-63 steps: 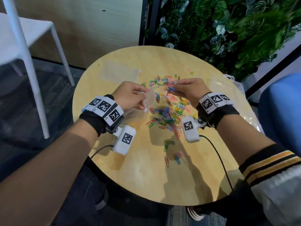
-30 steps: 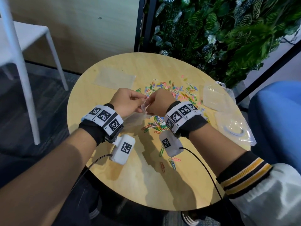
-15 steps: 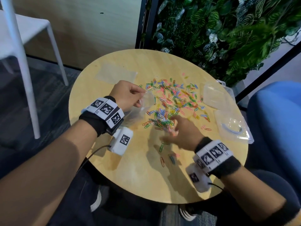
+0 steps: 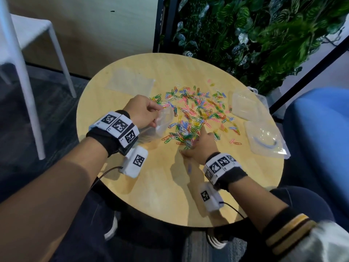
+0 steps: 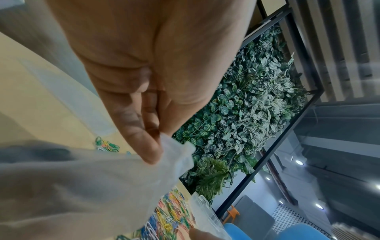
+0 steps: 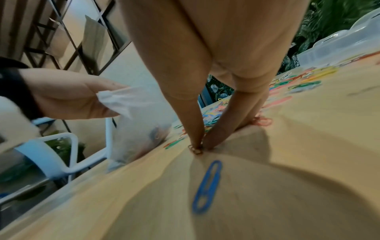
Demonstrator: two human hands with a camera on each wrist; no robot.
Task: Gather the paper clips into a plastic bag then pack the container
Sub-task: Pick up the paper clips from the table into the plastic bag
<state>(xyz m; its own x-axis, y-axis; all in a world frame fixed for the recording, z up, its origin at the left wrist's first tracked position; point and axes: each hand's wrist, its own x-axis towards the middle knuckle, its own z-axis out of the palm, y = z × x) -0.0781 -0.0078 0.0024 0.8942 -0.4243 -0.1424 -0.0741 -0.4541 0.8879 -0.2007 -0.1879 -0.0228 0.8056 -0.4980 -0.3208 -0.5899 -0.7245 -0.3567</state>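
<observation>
your left hand point(image 4: 143, 110) pinches the plastic bag point(image 4: 162, 123) by its rim between thumb and fingers; your right hand point(image 4: 202, 148) narrows thumb and forefinger onto one paper clip point(image 6: 195, 150) on the table point(image 4: 170, 195).

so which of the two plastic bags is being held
The plastic bag pinched by the left hand, beside the paper clips; the spare bag lies flat, untouched, farther back.

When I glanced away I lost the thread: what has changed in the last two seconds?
The right hand left the far side of the pile, went to the mouth of the bag at the left hand, then drew back to the pile's near edge, where it now pinches a clip on the table. The left hand keeps its grip on the bag. The pile, containers and spare bag stayed put.
</observation>
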